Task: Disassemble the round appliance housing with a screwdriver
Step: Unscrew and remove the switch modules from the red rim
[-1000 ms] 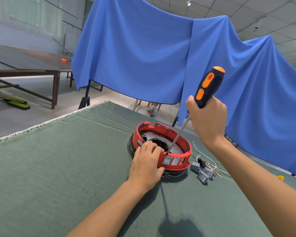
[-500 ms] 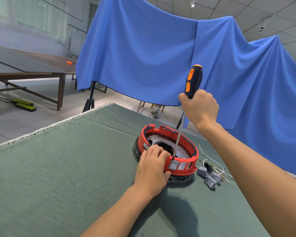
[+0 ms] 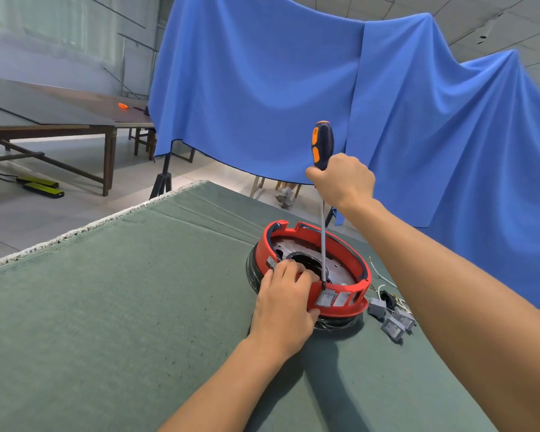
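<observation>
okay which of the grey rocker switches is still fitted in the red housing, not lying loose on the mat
The switch in the red housing front wall, just below the screwdriver tip. The loose switches lie on the green mat to the housing's right, among wires.

green felt mat point(image 3: 113, 307) over the work table, pale fringe along its far edge. grey rocker switches point(image 3: 393, 322) and loose wires point(image 3: 384, 279) lying just right of centre. blue cloth point(image 3: 293, 98) draped behind. dark wooden tables point(image 3: 44, 120) at left, small orange object point(image 3: 123, 105) on one. yellow-black bars point(image 3: 42, 187) on the floor.
</observation>
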The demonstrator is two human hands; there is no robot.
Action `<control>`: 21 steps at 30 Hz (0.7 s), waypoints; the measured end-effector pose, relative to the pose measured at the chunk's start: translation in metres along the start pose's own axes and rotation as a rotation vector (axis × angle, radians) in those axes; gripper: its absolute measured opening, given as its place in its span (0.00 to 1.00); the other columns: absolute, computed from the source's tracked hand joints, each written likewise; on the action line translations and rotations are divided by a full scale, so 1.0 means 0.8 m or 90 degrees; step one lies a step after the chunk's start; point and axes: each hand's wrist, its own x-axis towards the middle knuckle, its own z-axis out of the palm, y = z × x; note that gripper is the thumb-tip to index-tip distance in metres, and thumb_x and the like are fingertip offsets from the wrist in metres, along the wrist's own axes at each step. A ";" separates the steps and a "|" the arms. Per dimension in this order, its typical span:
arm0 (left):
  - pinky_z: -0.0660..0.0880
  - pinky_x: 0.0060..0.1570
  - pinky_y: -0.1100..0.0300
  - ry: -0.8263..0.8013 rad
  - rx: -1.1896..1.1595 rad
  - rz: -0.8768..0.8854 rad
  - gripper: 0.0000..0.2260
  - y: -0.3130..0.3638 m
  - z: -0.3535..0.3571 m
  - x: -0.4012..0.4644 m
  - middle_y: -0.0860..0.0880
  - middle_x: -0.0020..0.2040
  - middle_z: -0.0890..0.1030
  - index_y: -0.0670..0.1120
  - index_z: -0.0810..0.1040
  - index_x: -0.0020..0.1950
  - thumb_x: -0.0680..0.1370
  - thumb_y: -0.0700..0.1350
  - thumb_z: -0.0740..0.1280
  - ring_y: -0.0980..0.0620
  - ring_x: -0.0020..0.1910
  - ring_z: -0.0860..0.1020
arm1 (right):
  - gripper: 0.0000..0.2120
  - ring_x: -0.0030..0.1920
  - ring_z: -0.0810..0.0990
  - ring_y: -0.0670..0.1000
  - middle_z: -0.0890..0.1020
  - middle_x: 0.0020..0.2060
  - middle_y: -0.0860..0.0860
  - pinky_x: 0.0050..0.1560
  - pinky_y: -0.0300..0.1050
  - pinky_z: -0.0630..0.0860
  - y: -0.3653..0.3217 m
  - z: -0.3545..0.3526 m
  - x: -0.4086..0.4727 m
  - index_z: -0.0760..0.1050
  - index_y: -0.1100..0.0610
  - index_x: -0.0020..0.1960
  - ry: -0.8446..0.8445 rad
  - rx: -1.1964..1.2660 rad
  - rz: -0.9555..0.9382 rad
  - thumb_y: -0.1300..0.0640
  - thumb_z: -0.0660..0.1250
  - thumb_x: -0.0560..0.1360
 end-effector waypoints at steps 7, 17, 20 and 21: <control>0.61 0.65 0.54 -0.031 -0.007 -0.006 0.22 0.001 -0.006 0.003 0.49 0.61 0.72 0.48 0.73 0.63 0.71 0.48 0.72 0.49 0.65 0.65 | 0.14 0.35 0.72 0.57 0.68 0.28 0.50 0.30 0.43 0.60 -0.021 0.002 -0.007 0.67 0.57 0.36 -0.003 -0.014 -0.041 0.48 0.61 0.74; 0.60 0.64 0.59 -0.033 -0.007 -0.007 0.20 -0.001 -0.002 -0.002 0.54 0.60 0.70 0.51 0.72 0.62 0.71 0.47 0.70 0.54 0.67 0.62 | 0.20 0.29 0.73 0.50 0.78 0.27 0.50 0.31 0.40 0.65 0.057 -0.063 -0.101 0.69 0.57 0.30 0.294 0.262 0.149 0.41 0.58 0.68; 0.61 0.66 0.58 -0.038 -0.009 -0.014 0.20 -0.001 -0.003 -0.004 0.54 0.62 0.70 0.51 0.72 0.63 0.72 0.47 0.70 0.55 0.69 0.61 | 0.20 0.32 0.77 0.50 0.80 0.28 0.51 0.34 0.42 0.69 0.097 -0.061 -0.140 0.74 0.59 0.34 0.380 0.420 0.262 0.42 0.60 0.69; 0.61 0.66 0.58 -0.039 -0.010 -0.016 0.21 -0.001 -0.003 -0.005 0.54 0.62 0.70 0.51 0.72 0.63 0.72 0.47 0.70 0.55 0.69 0.61 | 0.19 0.32 0.78 0.48 0.79 0.27 0.50 0.35 0.42 0.70 0.109 -0.058 -0.149 0.74 0.59 0.33 0.412 0.469 0.316 0.43 0.61 0.69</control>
